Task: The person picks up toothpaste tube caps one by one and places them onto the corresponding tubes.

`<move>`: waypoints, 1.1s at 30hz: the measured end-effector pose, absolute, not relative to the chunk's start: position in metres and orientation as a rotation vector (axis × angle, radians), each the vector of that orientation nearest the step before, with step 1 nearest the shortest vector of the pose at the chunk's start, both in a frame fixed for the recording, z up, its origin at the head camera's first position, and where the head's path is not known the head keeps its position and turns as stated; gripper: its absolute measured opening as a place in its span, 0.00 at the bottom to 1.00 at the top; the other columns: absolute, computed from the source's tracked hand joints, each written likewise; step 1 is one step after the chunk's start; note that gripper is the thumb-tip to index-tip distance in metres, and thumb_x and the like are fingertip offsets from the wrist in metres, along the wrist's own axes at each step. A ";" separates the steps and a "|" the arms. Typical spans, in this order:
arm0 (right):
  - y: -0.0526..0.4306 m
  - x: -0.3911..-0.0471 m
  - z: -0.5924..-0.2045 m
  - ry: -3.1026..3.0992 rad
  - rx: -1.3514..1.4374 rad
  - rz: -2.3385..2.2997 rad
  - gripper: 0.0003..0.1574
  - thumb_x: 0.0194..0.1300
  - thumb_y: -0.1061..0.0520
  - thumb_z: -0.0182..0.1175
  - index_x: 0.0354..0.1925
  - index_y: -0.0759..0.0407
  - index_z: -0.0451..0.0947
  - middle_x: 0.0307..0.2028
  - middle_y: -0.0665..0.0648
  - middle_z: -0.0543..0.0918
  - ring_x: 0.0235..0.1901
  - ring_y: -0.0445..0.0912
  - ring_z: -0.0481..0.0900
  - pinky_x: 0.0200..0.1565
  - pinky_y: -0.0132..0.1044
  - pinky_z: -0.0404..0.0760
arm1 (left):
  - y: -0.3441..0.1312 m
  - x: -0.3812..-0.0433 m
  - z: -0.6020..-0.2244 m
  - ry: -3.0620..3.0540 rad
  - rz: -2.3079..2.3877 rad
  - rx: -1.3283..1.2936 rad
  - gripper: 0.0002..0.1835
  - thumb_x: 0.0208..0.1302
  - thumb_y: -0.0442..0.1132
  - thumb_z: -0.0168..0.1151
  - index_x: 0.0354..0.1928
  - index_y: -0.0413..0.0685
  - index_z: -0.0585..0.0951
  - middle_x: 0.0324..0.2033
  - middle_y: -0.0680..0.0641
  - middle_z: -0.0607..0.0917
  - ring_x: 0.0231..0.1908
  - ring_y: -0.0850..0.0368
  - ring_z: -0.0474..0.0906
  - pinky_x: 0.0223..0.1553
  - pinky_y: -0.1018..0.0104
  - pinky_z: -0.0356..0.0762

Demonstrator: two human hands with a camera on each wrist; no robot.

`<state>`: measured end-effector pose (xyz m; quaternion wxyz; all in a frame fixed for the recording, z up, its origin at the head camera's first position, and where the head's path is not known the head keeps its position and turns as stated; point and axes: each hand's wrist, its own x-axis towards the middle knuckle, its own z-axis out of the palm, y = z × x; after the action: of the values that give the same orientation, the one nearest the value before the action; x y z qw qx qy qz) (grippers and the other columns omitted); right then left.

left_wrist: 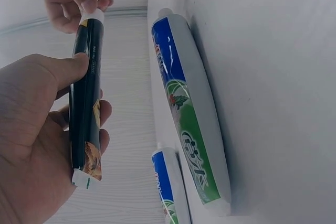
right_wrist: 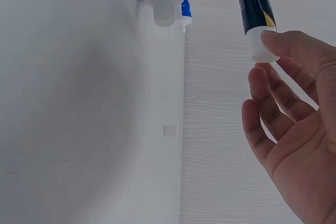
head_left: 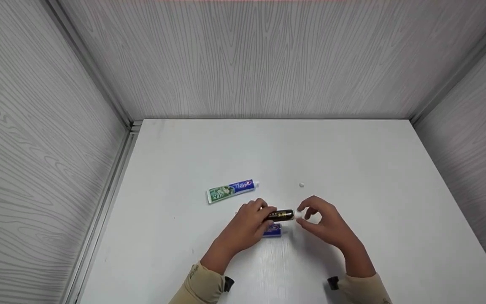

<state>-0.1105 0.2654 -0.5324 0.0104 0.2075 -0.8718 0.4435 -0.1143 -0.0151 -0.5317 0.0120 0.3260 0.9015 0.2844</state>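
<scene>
From over here I see both forearms (head_left: 219,254) slanting inward, the left hand (head_left: 247,223) curled in a grip, the right hand (head_left: 326,221) pinching with thumb (right_wrist: 302,48) and forefinger (right_wrist: 300,74) (its other fingers (right_wrist: 270,109) loosely bent).

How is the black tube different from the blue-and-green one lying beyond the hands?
The black tube is dark with gold markings; the blue-and-green tube is brighter. The left hand grips the black tube; the blue-and-green tube lies on the table. Both are long, with white ends.
</scene>
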 end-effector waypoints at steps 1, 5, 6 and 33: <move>0.266 -0.111 -0.533 -2.717 0.661 1.384 0.19 0.64 0.62 0.77 0.49 0.46 0.83 0.46 0.45 0.85 0.39 0.41 0.85 0.48 0.47 0.85 | -0.015 -0.114 -0.532 2.813 0.884 1.013 0.20 0.82 0.47 0.58 0.68 0.50 0.80 0.54 0.49 0.82 0.50 0.54 0.78 0.57 0.53 0.77; 0.268 -0.112 -0.535 -2.718 0.709 1.380 0.14 0.69 0.57 0.73 0.51 0.46 0.84 0.47 0.45 0.87 0.39 0.40 0.85 0.48 0.47 0.85 | -0.014 -0.114 -0.533 2.820 0.882 1.014 0.19 0.82 0.47 0.58 0.68 0.49 0.81 0.53 0.49 0.82 0.50 0.54 0.78 0.58 0.52 0.77; 0.269 -0.112 -0.535 -2.726 0.713 1.379 0.13 0.71 0.56 0.72 0.51 0.47 0.84 0.48 0.46 0.87 0.39 0.40 0.85 0.48 0.47 0.85 | -0.014 -0.114 -0.533 2.824 0.878 1.019 0.19 0.82 0.47 0.58 0.67 0.50 0.81 0.53 0.49 0.82 0.50 0.54 0.77 0.58 0.52 0.77; 0.269 -0.110 -0.536 -2.961 0.479 1.434 0.25 0.80 0.39 0.58 0.65 0.48 0.81 0.55 0.53 0.86 0.49 0.48 0.84 0.53 0.50 0.82 | -0.014 -0.115 -0.536 2.822 0.890 1.048 0.19 0.81 0.47 0.59 0.67 0.51 0.81 0.54 0.49 0.82 0.49 0.54 0.78 0.56 0.53 0.77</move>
<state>-0.1098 0.2694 -0.5361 -0.0913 0.1435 -0.8869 0.4295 -0.1147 -0.0138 -0.5361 0.0014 0.3340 0.8989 0.2835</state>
